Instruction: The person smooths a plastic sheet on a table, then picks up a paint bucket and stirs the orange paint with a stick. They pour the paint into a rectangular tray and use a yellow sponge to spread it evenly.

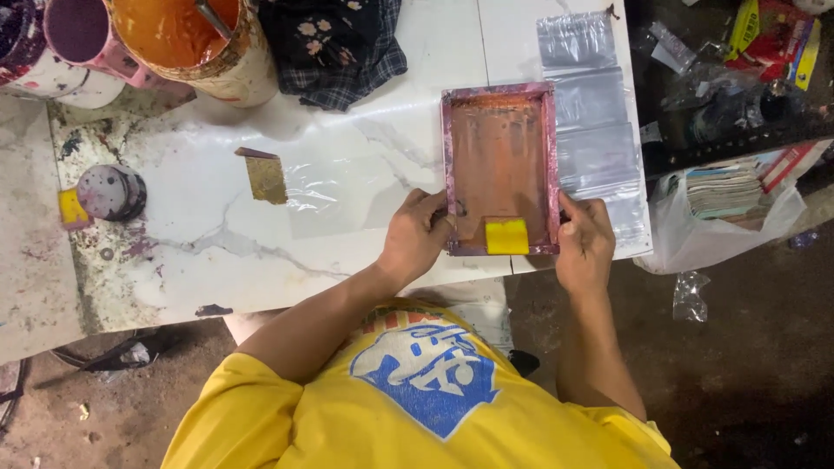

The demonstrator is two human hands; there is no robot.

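Paint-stained fingers grip the near end of the screen frame (499, 169): the left hand (415, 236) closes on its lower left corner, the right hand (584, 241) on its lower right corner. Frame position: centre right of the picture, flat on the marble-pattern table (217, 252). Its long axis runs from the lower edge toward the top of the picture. A yellow squeegee (506, 235) lies inside at the near end. Clear plastic bags (595, 130) lie just right of the frame.
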